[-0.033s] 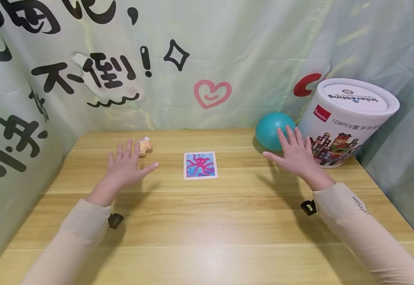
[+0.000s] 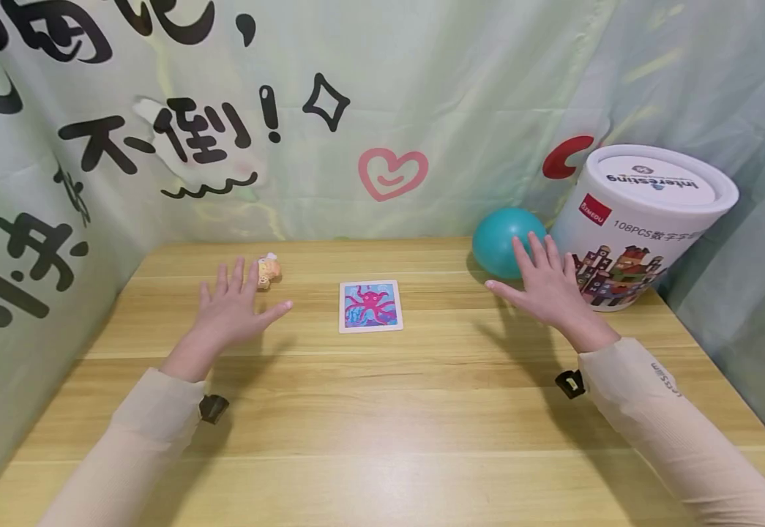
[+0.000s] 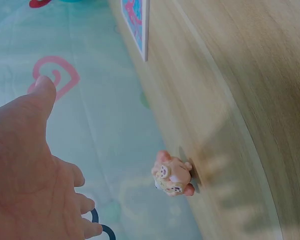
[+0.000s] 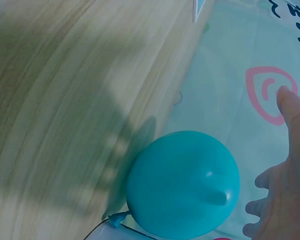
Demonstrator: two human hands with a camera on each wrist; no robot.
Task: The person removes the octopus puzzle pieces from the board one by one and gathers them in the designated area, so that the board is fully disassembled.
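My left hand [image 2: 227,311] is spread flat above the table, palm down, holding nothing. Just beyond its fingertips sits a small tan animal figurine [image 2: 268,271], partly covered by the hand in the head view; the left wrist view shows the whole figurine [image 3: 173,174]. Fingers apart, my right hand [image 2: 549,287] hovers over the right side of the table and overlaps a teal balloon [image 2: 497,241]. In the right wrist view the balloon [image 4: 182,182] shows its knotted end. Between the hands lies a square card with a pink octopus picture [image 2: 371,306].
A large white cylindrical tub [image 2: 646,219] with a lid stands at the back right, beside the balloon. Behind the wooden table [image 2: 382,424] hangs a pale green curtain [image 2: 461,95] with black lettering and a pink heart. Dark wrist straps show at both cuffs.
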